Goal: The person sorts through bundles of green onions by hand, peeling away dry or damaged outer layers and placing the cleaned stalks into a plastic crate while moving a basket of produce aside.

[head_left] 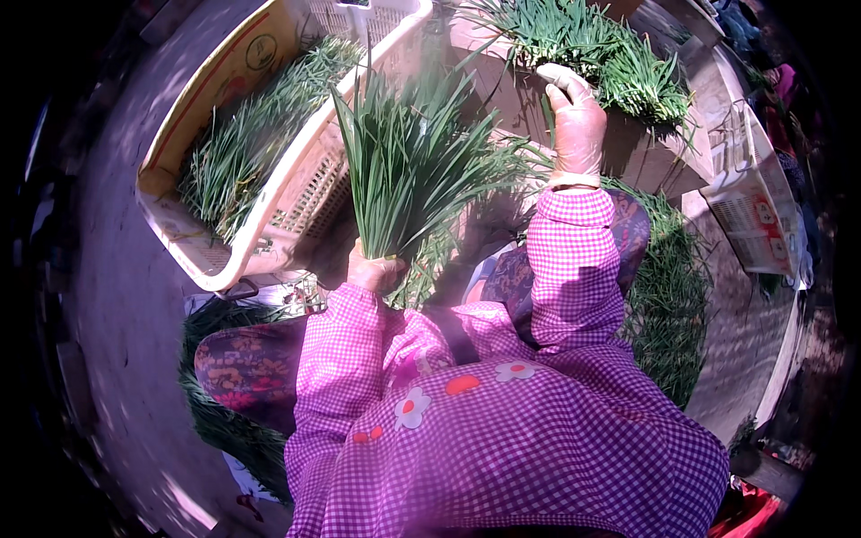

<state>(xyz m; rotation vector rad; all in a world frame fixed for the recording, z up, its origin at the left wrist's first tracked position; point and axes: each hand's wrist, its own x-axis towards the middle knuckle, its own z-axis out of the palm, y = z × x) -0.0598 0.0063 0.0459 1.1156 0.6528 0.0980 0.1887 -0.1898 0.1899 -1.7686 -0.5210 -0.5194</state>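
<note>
A large bunch of long green chives [408, 170] stands fanned out in my left hand [374, 272], whose gloved fingers are wrapped round its lower end. My right hand [577, 125], in a pale thin glove, is raised to the right of the bunch. Its fingers are bent, with a gap between them and the thumb, and I make out nothing held there. Just beyond that hand lies a pile of chives [641, 79] on a box-like stand [659, 157]. A few thin blades hang close by the thumb.
On the left stands a pale plastic crate [247, 260] with a yellow lining and chives [260, 134] inside. Another crate [752, 202] leans at the far right. Loose chives [668, 305] lie beside my right leg, and more chives [220, 403] lie by my left leg.
</note>
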